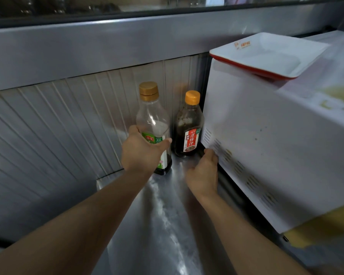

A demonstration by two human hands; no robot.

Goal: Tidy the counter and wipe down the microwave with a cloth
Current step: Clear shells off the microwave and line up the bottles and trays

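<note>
1. We are reaching both bare forearms out over the shiny stainless steel counter.
2. Our right hand is curling its fingers under the lower left edge of the white box-shaped microwave; whether it is gripping, we cannot tell.
3. Our left hand is wrapping around the clear plastic bottle with the gold cap, nearly empty.
4. Just beside it, the dark sauce bottle with the orange cap is standing against the microwave's rear corner.
5. A white square plate with a red rim is resting on top of the microwave.
</note>
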